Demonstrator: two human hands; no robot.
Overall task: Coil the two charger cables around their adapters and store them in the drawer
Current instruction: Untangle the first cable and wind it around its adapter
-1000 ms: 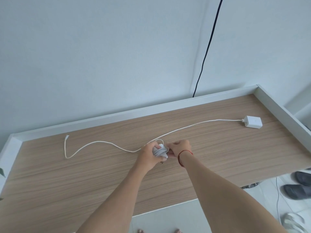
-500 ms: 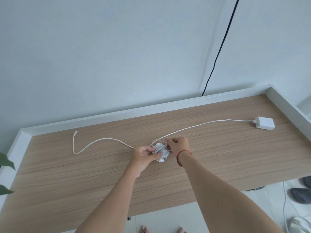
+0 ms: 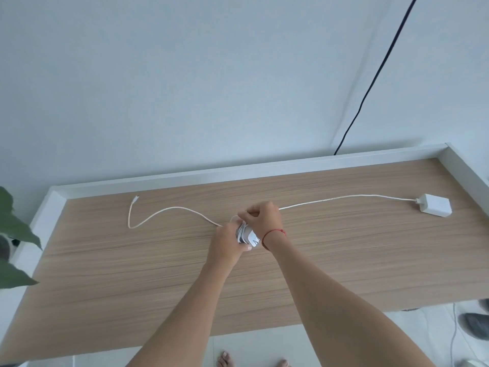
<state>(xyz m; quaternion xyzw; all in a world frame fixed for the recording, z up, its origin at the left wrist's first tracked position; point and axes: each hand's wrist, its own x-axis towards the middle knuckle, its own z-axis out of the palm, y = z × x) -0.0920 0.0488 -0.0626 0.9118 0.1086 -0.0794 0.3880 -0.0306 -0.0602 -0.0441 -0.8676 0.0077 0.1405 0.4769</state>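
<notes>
Head view: left hand [image 3: 227, 245] grips the small white adapter [image 3: 248, 235]; right hand [image 3: 262, 218], pinching its thin white cable [image 3: 234, 218], has swung over it, nearly finishing that coil.

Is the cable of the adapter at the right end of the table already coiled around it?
No: its cable lies stretched along the table, leading away from the adapter.

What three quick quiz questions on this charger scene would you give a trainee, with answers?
1. True or false: the loose adapter at the desk's right end has its cable coiled around it.
2. Fill in: the right hand has a ___ string at its wrist.
3. The left hand grips the wrapped adapter; the right hand pinches: A a white cable; B a leaf; C nothing.
Key: 1 false; 2 red; 3 A.
</notes>
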